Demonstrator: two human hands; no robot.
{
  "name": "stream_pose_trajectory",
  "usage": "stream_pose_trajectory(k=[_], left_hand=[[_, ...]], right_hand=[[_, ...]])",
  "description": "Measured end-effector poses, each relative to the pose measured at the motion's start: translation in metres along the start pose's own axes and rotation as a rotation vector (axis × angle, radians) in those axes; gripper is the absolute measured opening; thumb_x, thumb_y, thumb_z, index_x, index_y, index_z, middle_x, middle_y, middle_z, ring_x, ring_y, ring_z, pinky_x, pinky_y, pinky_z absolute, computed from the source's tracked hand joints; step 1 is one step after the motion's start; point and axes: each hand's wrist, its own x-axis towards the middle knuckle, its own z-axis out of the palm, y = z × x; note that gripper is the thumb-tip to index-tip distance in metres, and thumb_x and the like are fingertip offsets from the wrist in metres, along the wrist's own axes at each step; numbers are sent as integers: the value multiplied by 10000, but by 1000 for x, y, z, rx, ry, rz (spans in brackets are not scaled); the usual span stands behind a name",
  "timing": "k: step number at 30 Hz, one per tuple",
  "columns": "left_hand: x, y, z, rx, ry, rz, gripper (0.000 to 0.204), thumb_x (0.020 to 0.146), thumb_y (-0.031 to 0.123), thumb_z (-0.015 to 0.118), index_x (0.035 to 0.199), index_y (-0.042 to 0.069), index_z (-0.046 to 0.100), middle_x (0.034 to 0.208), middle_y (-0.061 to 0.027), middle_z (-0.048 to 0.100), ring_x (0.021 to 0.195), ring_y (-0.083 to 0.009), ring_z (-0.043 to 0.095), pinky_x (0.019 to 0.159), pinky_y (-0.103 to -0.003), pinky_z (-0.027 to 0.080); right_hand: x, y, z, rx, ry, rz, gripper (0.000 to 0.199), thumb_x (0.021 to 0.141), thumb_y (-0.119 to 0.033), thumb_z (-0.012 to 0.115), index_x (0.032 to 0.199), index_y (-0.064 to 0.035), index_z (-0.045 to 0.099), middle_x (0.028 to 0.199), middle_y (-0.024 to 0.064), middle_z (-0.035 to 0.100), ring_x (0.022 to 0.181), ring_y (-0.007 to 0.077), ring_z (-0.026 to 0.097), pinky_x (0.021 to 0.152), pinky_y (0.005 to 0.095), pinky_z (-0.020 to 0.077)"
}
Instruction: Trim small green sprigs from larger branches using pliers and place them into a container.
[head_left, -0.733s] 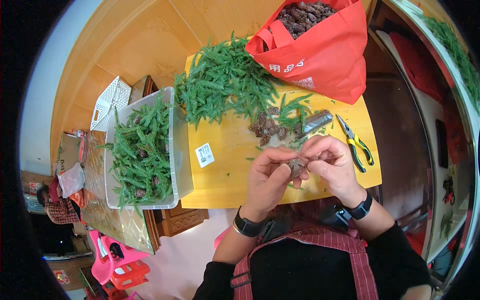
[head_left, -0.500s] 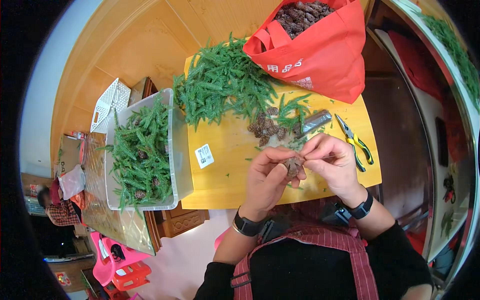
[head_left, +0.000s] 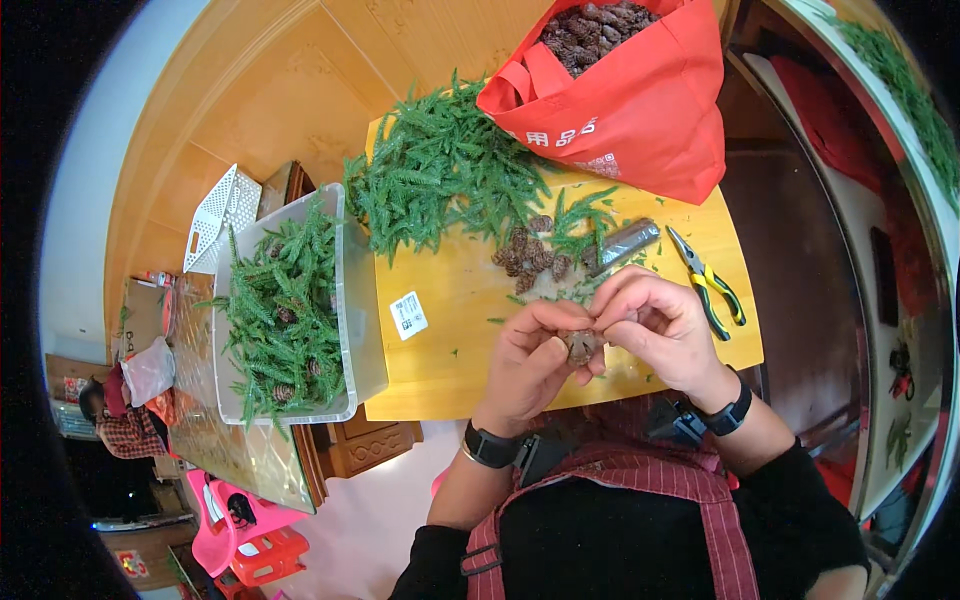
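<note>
- A yellow surface (head_left: 450,330) is seen taking up the middle of the view, set on a wooden floor (head_left: 270,90), with a dark cabinet off to the right.
- A red bag (head_left: 640,110) full of pine cones is parked at the far edge of the surface, and a heap of green sprigs (head_left: 440,180) is spread just left of it.
- A clear plastic bin (head_left: 355,300), stuffed with more sprigs and a few cones, is butted against the surface's left side.
- A small pile of cones (head_left: 525,255) is left near the middle, well beyond the hands, with a grey wrapped bundle (head_left: 625,243) and yellow-handled pliers (head_left: 710,285) off to the right.
- One pine cone (head_left: 578,347) is held right between both hands, over the near edge of the surface, close to the body.
- The left hand (head_left: 525,365) is curled under and around the cone, so it's gripped from the left; the right hand (head_left: 655,330) is closed over it from above-right, fingertips pinched at its top.
- The cone's long axis can't really be made out, it's mostly covered. Neither hand is nearer, both are touching it.
</note>
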Motion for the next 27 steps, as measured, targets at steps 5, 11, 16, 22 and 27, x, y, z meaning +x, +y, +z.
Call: stream_pose_trajectory(k=[5, 11, 16, 22, 27], left_hand=[[3, 5, 5, 120, 71, -8, 286, 861, 256, 569, 1012, 19, 514, 1006, -130, 529, 693, -181, 577, 492, -214, 451], [1, 2, 10, 112, 226, 24, 187, 876, 132, 526, 1016, 7, 528, 1069, -147, 554, 792, -182, 594, 567, -244, 498], [0, 2, 14, 225, 285, 60, 174, 876, 137, 534, 998, 13, 529, 1061, -154, 566, 758, -145, 592, 539, -227, 497], [-3, 3, 3, 61, 195, 5, 146, 858, 12, 510, 995, -25, 540, 1071, -177, 569, 842, -252, 627, 641, -284, 540], [-3, 0, -1, -29, 197, -20, 143, 887, 54, 492, 995, -22, 545, 1070, -183, 568, 851, -275, 627, 666, -307, 549]], right_hand=[[0, 7, -5, -87, 46, -97, 86, 748, 81, 580, 798, 11, 582, 910, 102, 530, 785, 144, 554, 687, 238, 467], [1, 8, -7, -518, 41, -350, 117, 710, 83, 632, 779, -5, 598, 863, 98, 539, 760, 159, 562, 662, 261, 482], [3, 8, -6, -589, 53, -395, 128, 699, 73, 650, 787, -9, 607, 852, 102, 555, 753, 162, 566, 666, 257, 474], [2, 8, -5, -594, 45, -389, 124, 695, 63, 659, 777, -16, 613, 835, 95, 568, 757, 166, 573, 672, 255, 473], [2, 6, -5, -640, 55, -408, 100, 700, 35, 671, 767, -20, 621, 823, 88, 578, 735, 160, 579, 648, 257, 479]])
